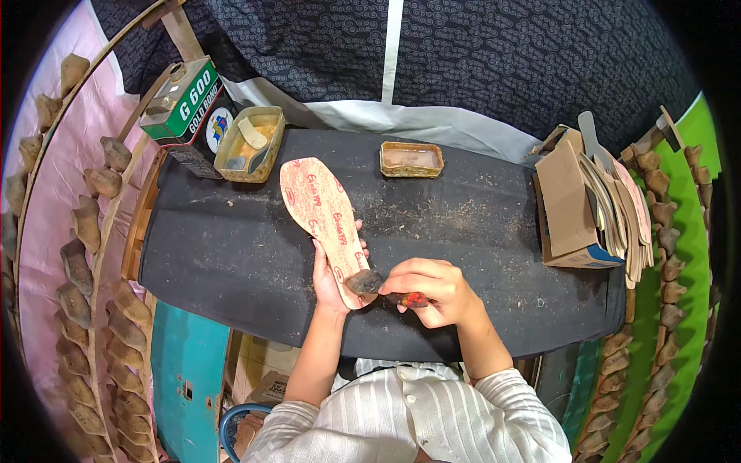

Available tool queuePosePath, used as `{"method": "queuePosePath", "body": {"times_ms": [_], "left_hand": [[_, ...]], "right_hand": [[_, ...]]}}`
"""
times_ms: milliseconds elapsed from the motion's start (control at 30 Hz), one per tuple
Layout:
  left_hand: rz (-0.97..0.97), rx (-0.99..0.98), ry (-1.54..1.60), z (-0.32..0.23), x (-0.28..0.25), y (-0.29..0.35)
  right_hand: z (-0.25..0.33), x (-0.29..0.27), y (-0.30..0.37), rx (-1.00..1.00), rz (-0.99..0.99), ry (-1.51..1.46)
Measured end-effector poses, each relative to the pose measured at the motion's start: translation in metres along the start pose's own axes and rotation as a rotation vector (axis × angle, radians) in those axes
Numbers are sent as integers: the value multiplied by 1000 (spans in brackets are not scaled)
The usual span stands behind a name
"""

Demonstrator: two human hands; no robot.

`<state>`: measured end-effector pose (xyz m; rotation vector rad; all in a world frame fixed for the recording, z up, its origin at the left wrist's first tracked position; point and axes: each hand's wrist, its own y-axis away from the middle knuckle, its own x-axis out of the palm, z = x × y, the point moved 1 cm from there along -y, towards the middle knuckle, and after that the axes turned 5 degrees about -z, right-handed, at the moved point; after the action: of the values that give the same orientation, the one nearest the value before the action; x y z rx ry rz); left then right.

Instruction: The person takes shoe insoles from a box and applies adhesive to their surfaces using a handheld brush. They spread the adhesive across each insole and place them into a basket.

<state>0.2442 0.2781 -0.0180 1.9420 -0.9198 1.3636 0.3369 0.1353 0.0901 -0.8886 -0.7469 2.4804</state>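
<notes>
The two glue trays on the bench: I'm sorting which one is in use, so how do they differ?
The left tray stands at the bench's back left corner beside the green can and holds a scraper-like tool; the middle tray stands alone at the back edge with no tool in it. The left one looks larger and deeper. Both are rectangular, yellowish and glue-stained.

I'm in a shoemaking workshop: racks of lasts (85, 224) flank my dusty bench (478, 231), with a glue tin (184, 100) and stacked insoles (617, 208).

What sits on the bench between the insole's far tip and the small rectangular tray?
Nothing: in the head view, only bare dark bench top, dusted with fine shavings, separates the insole from the small tray.
</notes>
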Motion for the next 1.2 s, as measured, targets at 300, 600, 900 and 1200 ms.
{"method": "queuePosePath", "body": {"times_ms": [300, 600, 900, 1200], "left_hand": [[-38, 62, -23, 0, -5, -1], [36, 75, -24, 2, -4, -1], [-13, 75, -19, 3, -5, -2], [-15, 68, -18, 0, -4, 0]], "right_hand": [[2, 9, 11, -127, 64, -5], [7, 15, 16, -169, 33, 42], [3, 2, 17, -110, -62, 144], [6, -3, 19, -25, 104, -81]]}}
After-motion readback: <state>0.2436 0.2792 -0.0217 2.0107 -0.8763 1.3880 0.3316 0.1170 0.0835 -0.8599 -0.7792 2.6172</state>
